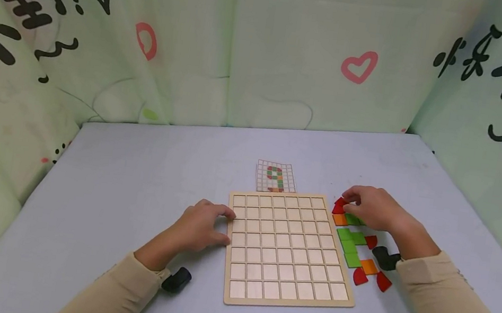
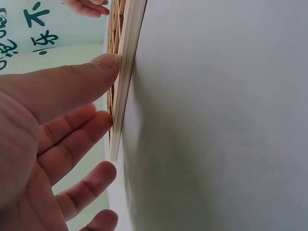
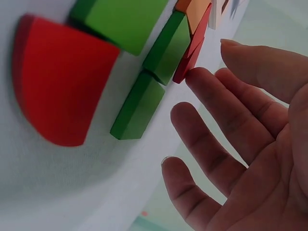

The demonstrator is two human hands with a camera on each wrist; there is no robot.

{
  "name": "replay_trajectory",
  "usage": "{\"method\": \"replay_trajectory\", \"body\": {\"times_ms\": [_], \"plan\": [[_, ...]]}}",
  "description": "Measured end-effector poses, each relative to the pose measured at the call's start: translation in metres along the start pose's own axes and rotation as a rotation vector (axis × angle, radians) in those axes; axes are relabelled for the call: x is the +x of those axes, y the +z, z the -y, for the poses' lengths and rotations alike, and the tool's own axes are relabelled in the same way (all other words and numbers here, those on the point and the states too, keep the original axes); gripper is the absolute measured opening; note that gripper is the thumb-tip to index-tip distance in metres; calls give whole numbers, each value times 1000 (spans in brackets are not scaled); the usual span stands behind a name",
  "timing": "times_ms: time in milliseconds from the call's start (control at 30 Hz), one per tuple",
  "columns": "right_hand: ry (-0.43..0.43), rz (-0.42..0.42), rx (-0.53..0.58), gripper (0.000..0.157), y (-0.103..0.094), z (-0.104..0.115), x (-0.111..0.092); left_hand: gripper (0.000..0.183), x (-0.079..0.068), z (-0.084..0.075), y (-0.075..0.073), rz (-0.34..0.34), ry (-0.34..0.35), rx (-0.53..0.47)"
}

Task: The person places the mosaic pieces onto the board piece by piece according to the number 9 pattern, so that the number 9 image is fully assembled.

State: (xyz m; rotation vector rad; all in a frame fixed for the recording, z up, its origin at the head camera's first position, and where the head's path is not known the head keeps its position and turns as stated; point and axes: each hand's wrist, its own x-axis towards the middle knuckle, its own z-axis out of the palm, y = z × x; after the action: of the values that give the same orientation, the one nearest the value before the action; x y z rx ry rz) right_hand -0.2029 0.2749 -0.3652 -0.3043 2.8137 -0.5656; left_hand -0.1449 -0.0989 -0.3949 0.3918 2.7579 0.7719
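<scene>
A square-celled wooden board [image 1: 286, 249] lies on the table with bare cells. My left hand [image 1: 203, 224] rests at its left edge; in the left wrist view, the thumb [image 2: 91, 79] and fingertips touch the wooden rim [image 2: 126, 72], fingers spread. My right hand [image 1: 376, 209] is over the far end of the loose pieces. Its index fingertip is right at a red quarter-round piece [image 3: 185, 67] in the right wrist view, with the thumb held apart. Nearby lie green square pieces [image 1: 348, 245], orange pieces [image 1: 368, 267] and more red quarter-rounds [image 1: 383, 282].
A paper card [image 1: 275, 177] with a grid and a coloured figure lies just beyond the board. Black wrist cameras [image 1: 177, 280] sit on both wrists. Pale printed curtains [image 1: 266, 46] surround the white table [image 1: 131, 182] at the back and sides.
</scene>
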Motion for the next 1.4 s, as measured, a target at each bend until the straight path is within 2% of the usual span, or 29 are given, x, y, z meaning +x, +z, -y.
{"method": "replay_trajectory", "body": {"times_ms": [367, 1033, 1400], "plan": [[15, 14, 4, 42, -1, -1, 7, 43, 2, 1, -1, -13, 44, 44], [34, 25, 19, 46, -1, 1, 20, 43, 2, -1, 0, -10, 22, 63], [36, -5, 23, 47, 3, 1, 25, 43, 1, -4, -1, -4, 17, 59]]}}
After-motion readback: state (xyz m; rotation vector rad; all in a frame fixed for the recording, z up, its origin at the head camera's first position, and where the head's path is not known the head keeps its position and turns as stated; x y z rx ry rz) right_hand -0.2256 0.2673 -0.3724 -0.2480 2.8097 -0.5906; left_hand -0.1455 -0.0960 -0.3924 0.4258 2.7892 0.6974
